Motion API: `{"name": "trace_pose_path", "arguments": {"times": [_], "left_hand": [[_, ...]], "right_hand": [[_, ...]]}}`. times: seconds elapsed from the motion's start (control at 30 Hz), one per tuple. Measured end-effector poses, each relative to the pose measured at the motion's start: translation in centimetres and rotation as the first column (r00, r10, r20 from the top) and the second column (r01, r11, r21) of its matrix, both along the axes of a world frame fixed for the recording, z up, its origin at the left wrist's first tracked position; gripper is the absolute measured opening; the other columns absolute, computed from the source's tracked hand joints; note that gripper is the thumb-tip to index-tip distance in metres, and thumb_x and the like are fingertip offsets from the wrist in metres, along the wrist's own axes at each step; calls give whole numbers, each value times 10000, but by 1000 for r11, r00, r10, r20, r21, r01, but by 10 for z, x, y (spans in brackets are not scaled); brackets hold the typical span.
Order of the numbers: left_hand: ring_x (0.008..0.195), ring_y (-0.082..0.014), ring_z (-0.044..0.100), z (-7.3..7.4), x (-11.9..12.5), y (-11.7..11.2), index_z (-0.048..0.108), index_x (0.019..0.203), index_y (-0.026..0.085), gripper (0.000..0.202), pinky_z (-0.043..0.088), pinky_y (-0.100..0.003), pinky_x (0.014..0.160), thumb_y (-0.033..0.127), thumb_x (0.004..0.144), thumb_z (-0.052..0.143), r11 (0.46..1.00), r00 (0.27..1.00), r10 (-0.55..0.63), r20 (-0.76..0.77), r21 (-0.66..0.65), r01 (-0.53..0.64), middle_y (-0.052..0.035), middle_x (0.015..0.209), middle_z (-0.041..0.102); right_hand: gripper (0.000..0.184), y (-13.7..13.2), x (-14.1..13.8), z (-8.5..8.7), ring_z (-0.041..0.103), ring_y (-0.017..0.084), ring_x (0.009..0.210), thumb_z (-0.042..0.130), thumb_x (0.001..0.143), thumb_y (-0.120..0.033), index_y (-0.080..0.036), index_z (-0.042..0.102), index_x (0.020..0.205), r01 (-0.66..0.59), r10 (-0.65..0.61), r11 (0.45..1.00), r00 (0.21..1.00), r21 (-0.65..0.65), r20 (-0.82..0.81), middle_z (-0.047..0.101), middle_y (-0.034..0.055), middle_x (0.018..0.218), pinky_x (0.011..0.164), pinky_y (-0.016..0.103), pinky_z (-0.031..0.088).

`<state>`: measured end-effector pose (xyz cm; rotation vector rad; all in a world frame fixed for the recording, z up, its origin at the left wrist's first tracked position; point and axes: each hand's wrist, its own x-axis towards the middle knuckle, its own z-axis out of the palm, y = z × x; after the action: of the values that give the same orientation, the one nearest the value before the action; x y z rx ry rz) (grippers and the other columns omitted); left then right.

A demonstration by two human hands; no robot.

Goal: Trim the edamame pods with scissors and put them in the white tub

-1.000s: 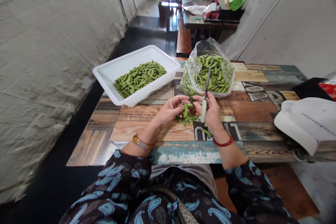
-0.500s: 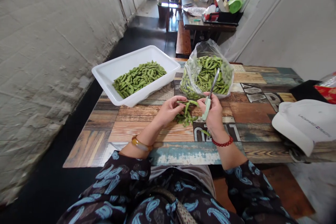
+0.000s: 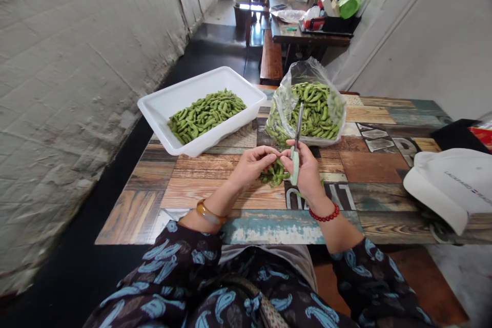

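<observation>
My left hand [image 3: 255, 163] is closed in a pinch, its fingertips meeting those of my right hand. Whatever it pinches is hidden by the fingers. In my right hand [image 3: 305, 166] is a pair of scissors [image 3: 295, 166] with a mint-green handle, seen edge-on, the blades pointing away from me. Below the fingertips a small heap of green soybean pods [image 3: 277, 174] lies on the table. Just beyond, a clear plastic bag [image 3: 283, 105] stands open, full of pods [image 3: 317, 105]. Many more pods [image 3: 209, 113] lie inside the white plastic tub [image 3: 161, 100] at the left.
The patchwork-patterned table [image 3: 226, 184] carries a white cap [image 3: 446, 184] at its right, near a black object [image 3: 453, 136]. A wooden bench [image 3: 271, 59] and another table [image 3: 286, 36] stand farther off. A rough wall [image 3: 77, 61] runs along the left.
My hands have come together, and the pod that showed between them is now hidden. The scissors have swung more upright and slightly left.
</observation>
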<state>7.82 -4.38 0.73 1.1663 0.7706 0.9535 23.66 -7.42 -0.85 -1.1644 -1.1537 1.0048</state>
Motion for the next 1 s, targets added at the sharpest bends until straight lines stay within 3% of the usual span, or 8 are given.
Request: {"name": "trace_pose_path", "arguments": {"times": [0.1, 0.2, 0.37, 0.63, 1.0], "left_hand": [[624, -89, 571, 5, -4, 2, 639, 799, 142, 327, 460, -211, 601, 461, 804, 713, 999, 999, -39, 38, -32, 40, -12, 736, 626], [589, -111, 622, 9, -9, 3, 588, 853, 154, 377, 501, -241, 585, 516, 811, 687, 988, 990, -106, 93, -104, 116, -18, 762, 649], [475, -59, 509, 13, -17, 5, 622, 839, 130, 389, 381, -180, 482, 505, 792, 713, 998, 998, -16, 67, -64, 20, 22, 619, 568], [562, -84, 501, 13, -16, 5, 624, 817, 156, 362, 436, -214, 547, 509, 794, 700, 997, 999, 41, 27, 67, -43, 22, 654, 555], [578, -86, 468, 9, -17, 3, 622, 785, 149, 318, 400, -214, 566, 460, 838, 654, 985, 993, 56, -108, 169, -37, 21, 652, 528]], "right_hand": [[488, -1, 8, 0, 619, 123, 736, 726, 789, -347, -228, 557, 1231, -18, 14, 999, 992, 28, 127, 666, 2, 882, 712, 266, 531], [521, -2, 16, -1, 633, 154, 800, 736, 782, -340, -213, 569, 1258, -63, 37, 996, 942, 67, 332, 676, 32, 929, 761, 300, 532], [559, -3, 23, -2, 625, 185, 812, 746, 772, -335, -215, 569, 1288, -185, 63, 971, 808, 151, 586, 684, 73, 1008, 752, 341, 555], [565, -4, 22, 2, 619, 213, 857, 738, 796, -311, -251, 544, 1322, -318, 89, 923, 727, 218, 681, 655, 68, 1003, 814, 386, 559], [526, -6, 18, 3, 611, 194, 823, 725, 790, -274, -229, 554, 1286, -314, 126, 931, 757, 187, 641, 653, 61, 988, 735, 342, 567]]}}
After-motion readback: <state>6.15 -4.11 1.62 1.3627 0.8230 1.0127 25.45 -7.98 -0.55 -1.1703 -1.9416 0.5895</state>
